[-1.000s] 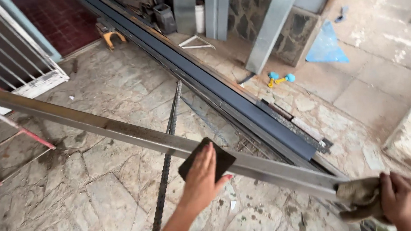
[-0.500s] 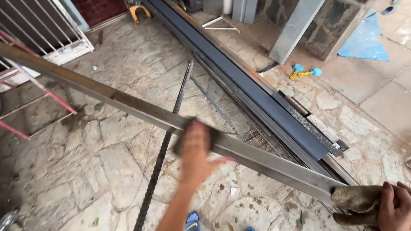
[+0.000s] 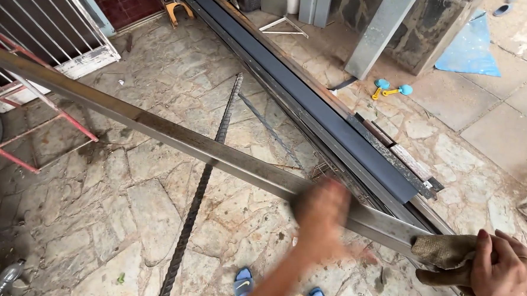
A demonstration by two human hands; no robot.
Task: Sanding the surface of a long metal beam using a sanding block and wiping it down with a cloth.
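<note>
Steel bar (image 3: pixel 174 137): long flat length, running from far left to near right above the stone floor (image 3: pixel 87 191).
Left hand (image 3: pixel 321 213): blurred, laid against the bar near its right part; finger position cannot be told.
Right hand (image 3: pixel 508 264): closed around a brown rag (image 3: pixel 443 255) wrapped on the bar's near right end.
Ribbed rod (image 3: pixel 197 195): flat on the floor, passing beneath the bar.
Dark channel beam (image 3: pixel 309 98): on the floor, beyond the bar.

- My single head camera looks steeply down from standing height onto the stone floor (image 3: pixel 130 213).
- It faces forward along the long steel bar (image 3: pixel 174 140), my hands close at the bottom edge.
</note>
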